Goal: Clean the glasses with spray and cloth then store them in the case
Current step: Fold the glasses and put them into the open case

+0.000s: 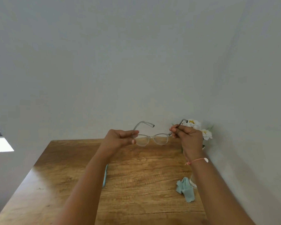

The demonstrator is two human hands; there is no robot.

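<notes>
I hold a pair of clear-framed glasses (150, 138) up in the air above the far part of the wooden table (136, 176), lenses hanging down. My left hand (120, 138) pinches the left hinge end, its temple arm sticking up and back. My right hand (186, 135) grips the right temple arm, which juts up past my fingers. A crumpled light-blue cloth (186, 188) lies on the table at the right, beside my right forearm. A light-blue thing (105, 176), perhaps the case, shows as a thin strip behind my left forearm. A clear item (193, 182), mostly hidden, sits next to the cloth.
White artificial flowers (201, 129) stand at the table's far right corner against the grey wall (136, 62). A bright window ledge (0, 143) lies at the far left, past the table's left edge.
</notes>
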